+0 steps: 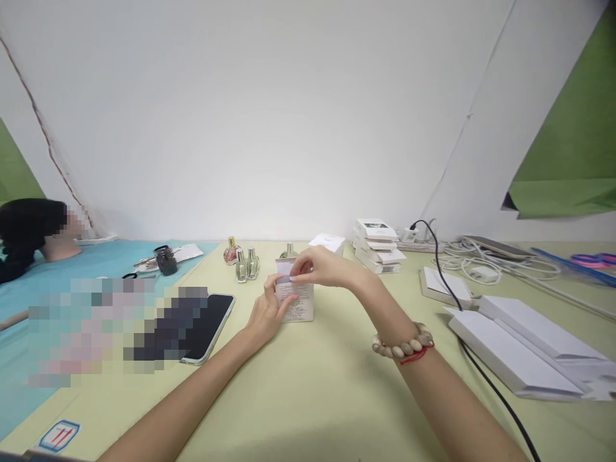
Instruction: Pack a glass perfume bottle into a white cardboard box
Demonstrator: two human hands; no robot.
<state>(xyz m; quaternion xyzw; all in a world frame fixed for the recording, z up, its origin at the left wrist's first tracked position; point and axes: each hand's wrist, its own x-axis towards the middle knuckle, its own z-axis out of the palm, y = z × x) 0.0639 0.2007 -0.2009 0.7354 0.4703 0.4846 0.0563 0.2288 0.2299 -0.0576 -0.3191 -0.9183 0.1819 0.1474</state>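
Observation:
A small printed carton (297, 305) stands upright on the table in front of me, its lilac-lined top flap (283, 265) raised. My left hand (269, 308) is closed around the carton's left side, the thumb lying across the printed face. From the right, my right hand (321, 266) reaches over the carton's top with fingers bent in a pinch by the flap. What those fingertips hold, if anything, is hidden. Behind the carton stands a glass perfume bottle (289, 250), partly covered. More perfume bottles, one clear (241, 268) and one pinkish (231, 253), stand to the left.
A phone (212, 327) lies left of my left hand. White boxes (378, 244) are stacked at the back right, with flattened white cartons (520, 346) nearer. A black cable (474, 362) crosses the right side. A dark jar (165, 260) and mannequin head (43, 231) are on blue cloth.

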